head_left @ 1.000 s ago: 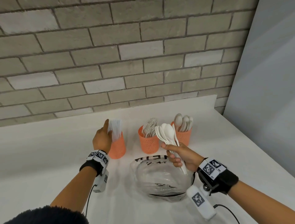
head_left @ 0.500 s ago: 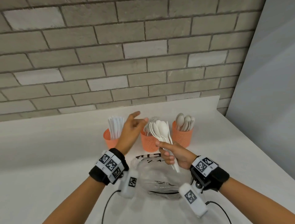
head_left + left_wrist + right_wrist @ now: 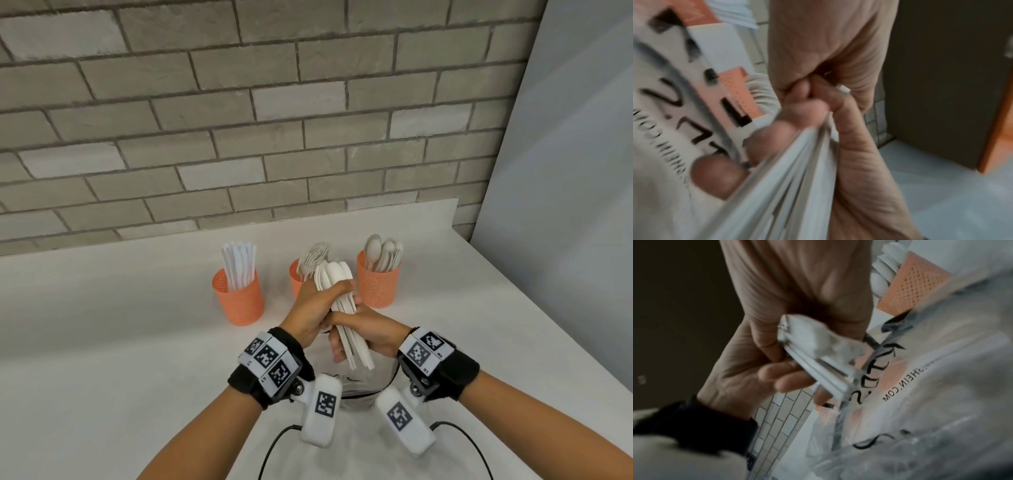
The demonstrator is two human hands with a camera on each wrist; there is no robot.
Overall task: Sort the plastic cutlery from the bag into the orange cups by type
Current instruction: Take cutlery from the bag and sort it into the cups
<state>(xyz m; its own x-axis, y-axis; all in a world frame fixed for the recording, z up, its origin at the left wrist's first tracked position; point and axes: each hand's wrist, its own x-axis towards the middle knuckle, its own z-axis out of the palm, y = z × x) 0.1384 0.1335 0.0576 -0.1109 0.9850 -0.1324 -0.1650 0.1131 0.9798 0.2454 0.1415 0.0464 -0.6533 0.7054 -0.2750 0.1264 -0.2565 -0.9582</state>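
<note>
Both hands hold one bundle of white plastic spoons (image 3: 334,277) upright above the clear bag (image 3: 356,390). My left hand (image 3: 317,308) wraps its fingers round the bundle just under the bowls. Lower down, my right hand (image 3: 368,330) grips the handles (image 3: 356,349), which poke out below it. Three orange mesh cups stand behind: the left cup (image 3: 239,298) holds knives (image 3: 238,263), the middle cup (image 3: 296,282) holds forks (image 3: 313,257), the right cup (image 3: 378,284) holds spoons (image 3: 382,251). In the wrist views the handles (image 3: 793,170) (image 3: 818,356) sit between curled fingers, with the printed bag (image 3: 920,394) close beneath.
A white counter (image 3: 102,342) runs back to a grey brick wall (image 3: 239,120). A plain grey panel (image 3: 565,205) closes the right side, and the counter's right edge slants toward me there. Black cables (image 3: 274,448) trail from the wrist cameras near the front.
My left hand left the knife cup, crossed to the right and now grips the spoon bundle together with my right hand. The bundle shifted slightly left and nearer.
</note>
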